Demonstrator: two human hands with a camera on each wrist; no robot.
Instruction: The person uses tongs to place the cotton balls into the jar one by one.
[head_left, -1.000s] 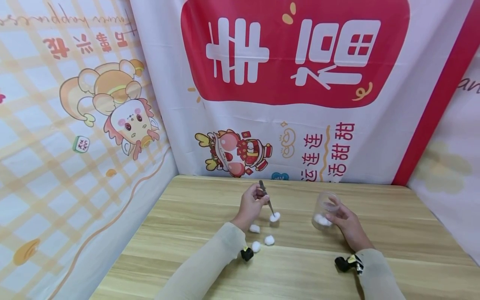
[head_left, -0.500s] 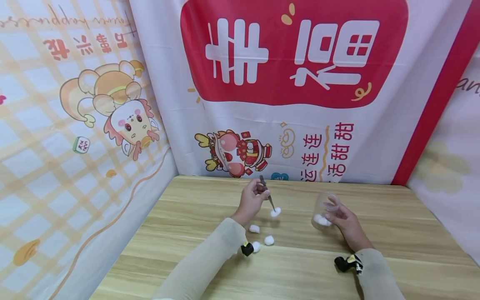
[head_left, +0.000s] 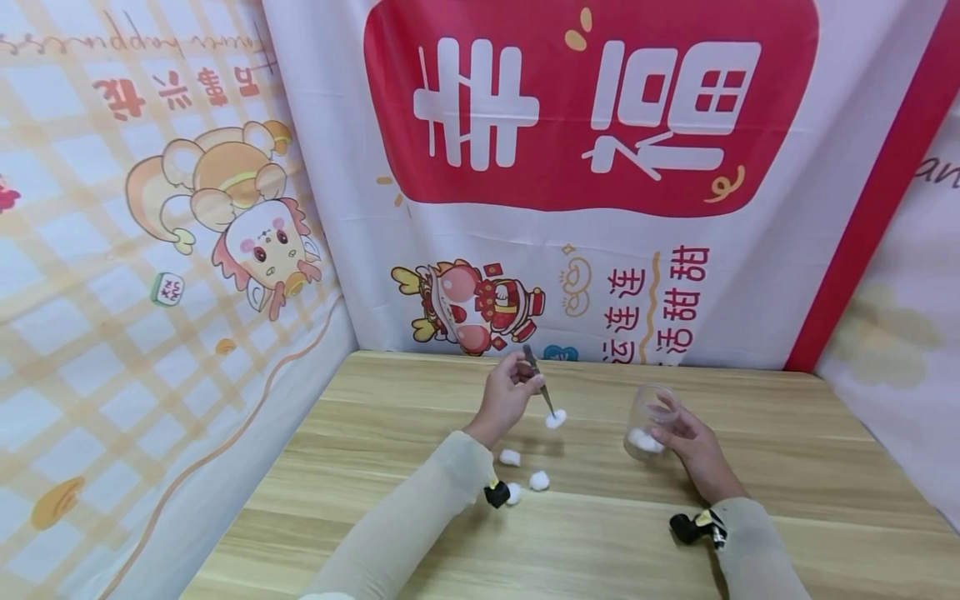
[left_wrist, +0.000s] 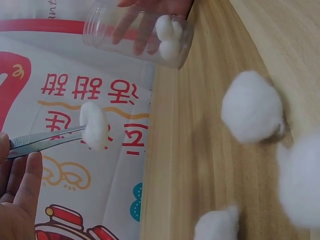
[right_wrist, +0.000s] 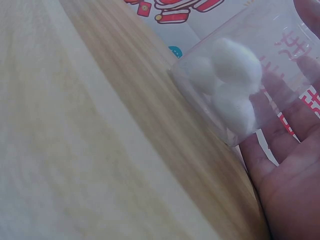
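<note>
Thumb and fingers of the left hand (head_left: 504, 400) close in a pinch on metal tweezers (head_left: 547, 395), whose tips grip a white cotton ball (left_wrist: 95, 117) held above the surface (head_left: 600, 533). To the right, the right hand (head_left: 699, 447) curves partway closed round the side of a clear container (head_left: 641, 410), with at least three white balls (right_wrist: 237, 62) at its bottom. Three loose cotton balls (head_left: 539, 481) lie near the left wrist, on its right side. At the far edge hangs a red-and-white banner (head_left: 570, 183).
</note>
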